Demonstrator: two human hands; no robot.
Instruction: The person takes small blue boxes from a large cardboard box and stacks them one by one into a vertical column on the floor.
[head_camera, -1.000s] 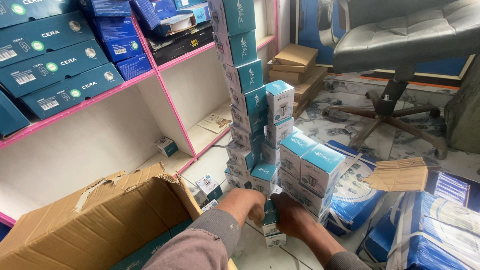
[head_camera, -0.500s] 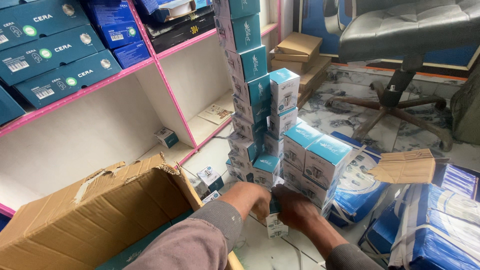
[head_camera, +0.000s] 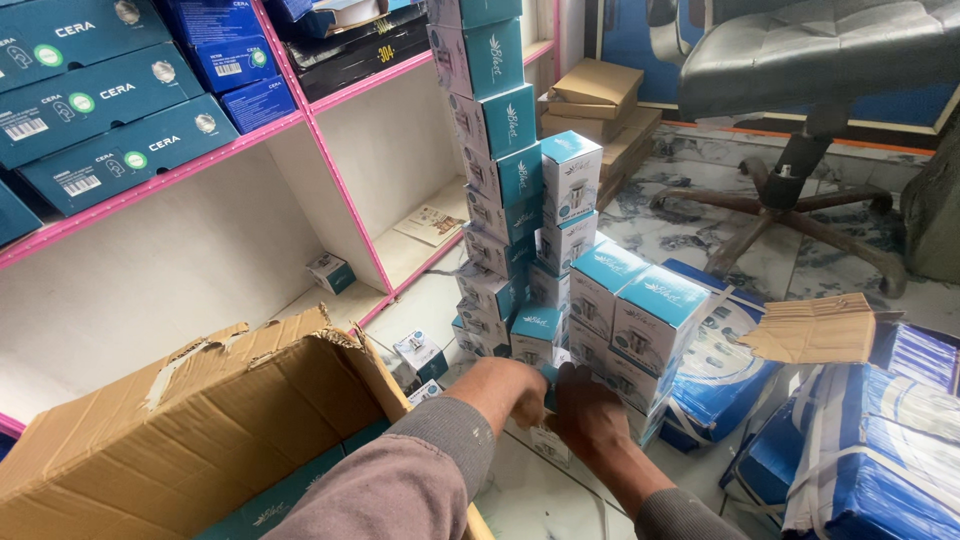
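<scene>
Pinching a small teal box (head_camera: 548, 378) between them, both hands (head_camera: 560, 400) keep a narrow grip beside the teal stack (head_camera: 495, 180).

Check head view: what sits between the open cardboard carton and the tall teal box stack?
In the head view, two small white-and-teal boxes lie on the floor between the cardboard carton and the teal stack.

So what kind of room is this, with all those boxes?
Probably a shop's stockroom. Pink shelves hold long blue boxes, small teal boxes are stacked in a tall pile on the floor, and both hands are down at that pile beside an open carton.
</scene>
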